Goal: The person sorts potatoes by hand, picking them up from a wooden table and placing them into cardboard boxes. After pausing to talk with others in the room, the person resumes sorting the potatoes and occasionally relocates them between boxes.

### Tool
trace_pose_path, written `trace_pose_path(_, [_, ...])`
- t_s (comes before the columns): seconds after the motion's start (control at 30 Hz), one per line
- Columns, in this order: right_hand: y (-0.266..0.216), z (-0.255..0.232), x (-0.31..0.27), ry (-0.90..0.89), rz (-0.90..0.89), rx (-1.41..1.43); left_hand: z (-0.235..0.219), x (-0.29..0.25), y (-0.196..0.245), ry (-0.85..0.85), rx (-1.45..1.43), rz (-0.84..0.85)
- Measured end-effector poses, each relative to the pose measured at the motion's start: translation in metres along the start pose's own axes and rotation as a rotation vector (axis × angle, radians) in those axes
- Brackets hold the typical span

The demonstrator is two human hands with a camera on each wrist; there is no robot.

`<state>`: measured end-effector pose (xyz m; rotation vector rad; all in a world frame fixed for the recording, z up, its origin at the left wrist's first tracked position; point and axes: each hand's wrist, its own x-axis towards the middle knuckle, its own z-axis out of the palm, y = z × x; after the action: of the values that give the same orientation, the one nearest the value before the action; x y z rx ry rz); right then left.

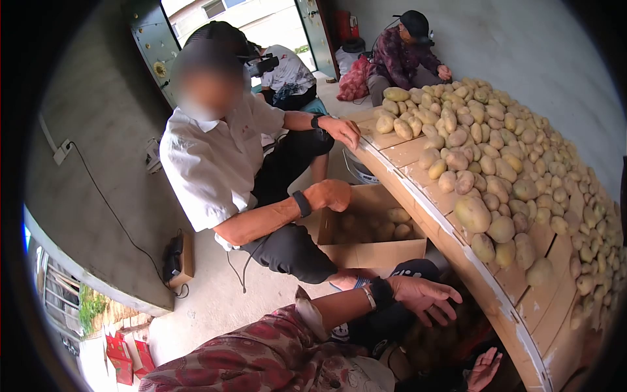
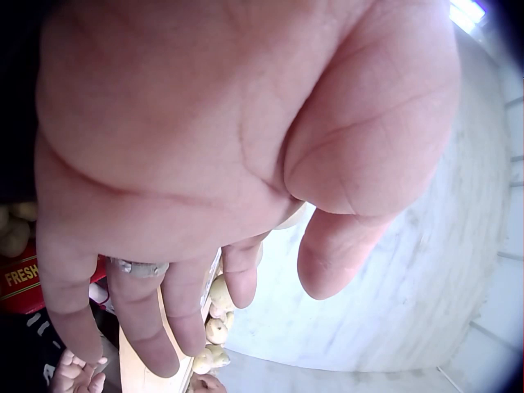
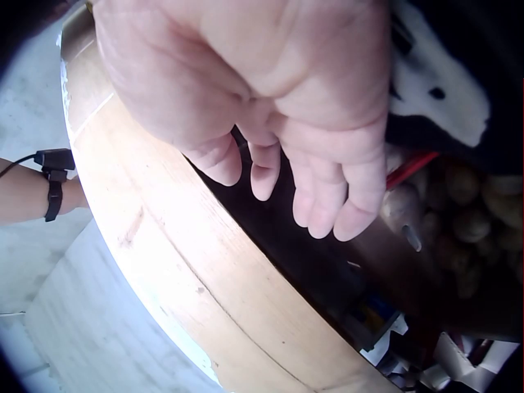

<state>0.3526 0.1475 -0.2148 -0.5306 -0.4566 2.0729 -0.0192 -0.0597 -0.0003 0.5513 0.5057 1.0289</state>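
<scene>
Checking my own hold, I record left fingers (image 2: 147, 327) extended and right fingers (image 3: 358, 205) slightly bent, neither gripping anything, both near the desk (image 1: 535, 307). The potatoes (image 1: 501, 230) lie heaped on top of it, out of my grasp. Sound handling, I judge, calls for a light cupped hold, outermost ones first, lest others roll. Surface: planked wood, with a curved rim (image 1: 457, 238) patched in white. Room: pale wall (image 1: 542, 59) beyond, green door (image 1: 153, 52) standing open onto daylight.

The head camera looks down across the wooden table (image 1: 535, 313) from above. Wrist cameras face along the left hand (image 2: 164, 139) and right hand (image 3: 254, 98), very close — head and right wrist share the wooden table.
</scene>
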Motion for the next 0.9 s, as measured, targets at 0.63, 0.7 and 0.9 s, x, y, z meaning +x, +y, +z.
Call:
trace_pose_path(0.63, [0.042,0.069,-0.023,0.191,-0.06,-0.551,0.005,0.001,0.01,0.003,0.011,0.005])
trace_pose_path(0.7, [0.038,0.093,-0.036,0.197,-0.005,-0.646,0.002,-0.002,0.008,0.009,-0.031,0.03])
trace_pose_path(0.9, [0.033,0.27,-0.037,-0.165,-0.032,-0.714,-0.003,-0.012,0.006,-0.044,-0.036,0.06])
